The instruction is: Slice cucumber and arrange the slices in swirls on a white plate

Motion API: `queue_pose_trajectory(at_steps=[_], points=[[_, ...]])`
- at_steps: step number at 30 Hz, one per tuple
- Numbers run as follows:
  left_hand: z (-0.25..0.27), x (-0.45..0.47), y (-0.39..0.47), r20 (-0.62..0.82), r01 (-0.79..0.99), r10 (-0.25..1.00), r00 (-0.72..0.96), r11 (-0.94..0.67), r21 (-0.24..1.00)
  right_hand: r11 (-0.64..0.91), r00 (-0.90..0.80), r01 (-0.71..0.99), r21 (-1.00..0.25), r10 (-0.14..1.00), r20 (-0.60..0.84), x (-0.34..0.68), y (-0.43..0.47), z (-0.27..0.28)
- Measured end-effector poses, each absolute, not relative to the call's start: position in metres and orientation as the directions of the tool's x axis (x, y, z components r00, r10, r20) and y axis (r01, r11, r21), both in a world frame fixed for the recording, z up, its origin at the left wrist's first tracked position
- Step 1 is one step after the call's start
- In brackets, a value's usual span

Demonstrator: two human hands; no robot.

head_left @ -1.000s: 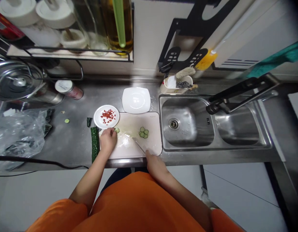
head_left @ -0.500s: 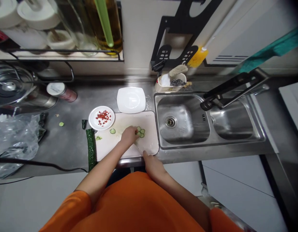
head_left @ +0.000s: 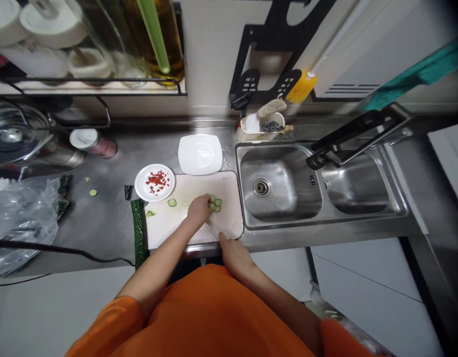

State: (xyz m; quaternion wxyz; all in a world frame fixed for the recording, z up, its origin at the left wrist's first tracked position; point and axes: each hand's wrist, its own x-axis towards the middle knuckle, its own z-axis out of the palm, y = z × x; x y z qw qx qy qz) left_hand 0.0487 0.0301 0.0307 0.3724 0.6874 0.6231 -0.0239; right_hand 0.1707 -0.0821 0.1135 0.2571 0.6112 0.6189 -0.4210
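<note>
On the white cutting board, my left hand is closed, its fingertips at a small group of cucumber slices. My right hand is wrapped round the handle of a knife at the board's front edge. The knife's thin blade slants up toward my left hand and is hard to make out. A single cucumber slice lies farther left on the board, with green scraps near its left edge. A length of dark green cucumber rests left of the board, partly behind my left forearm.
A round plate of red pieces overlaps the board's upper left corner. Behind the board sits a white square plate. The double sink is at the right. Plastic bags, a cucumber end and a jar stand left.
The whole view has shifted slightly to the left. Both hands stay in nearly the same place on the board, and the slices look the same.
</note>
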Motion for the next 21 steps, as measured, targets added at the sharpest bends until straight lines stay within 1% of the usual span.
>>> queue_pose_trajectory(at_steps=[4,6,8,11,15,18,21], points=[[0.032,0.049,0.03,-0.511,0.87,0.831,0.22,0.07,0.488,-0.095,-0.133,0.972,-0.216,0.539,-0.832,0.172,-0.082,0.112],[0.032,0.046,0.03,-0.498,0.851,0.835,0.233,0.073,0.52,-0.09,-0.136,0.972,-0.218,0.542,-0.829,0.172,-0.082,0.111],[0.034,0.039,0.029,-0.482,0.817,0.848,0.221,0.109,0.567,-0.09,-0.137,0.972,-0.219,0.54,-0.83,0.173,-0.082,0.111],[0.038,0.019,0.029,-0.486,0.762,0.863,0.136,0.223,0.608,-0.095,-0.138,0.97,-0.222,0.534,-0.834,0.175,-0.081,0.11],[0.039,-0.012,0.027,-0.506,0.722,0.862,0.024,0.335,0.605,-0.102,-0.143,0.966,-0.237,0.549,-0.823,0.178,-0.081,0.107],[0.035,-0.025,0.022,-0.495,0.729,0.869,-0.003,0.34,0.594,-0.113,-0.121,0.968,-0.225,0.575,-0.809,0.178,-0.081,0.105],[0.031,-0.028,0.011,-0.41,0.767,0.911,-0.041,0.291,0.572,-0.099,-0.109,0.974,-0.205,0.584,-0.804,0.177,-0.08,0.103]])
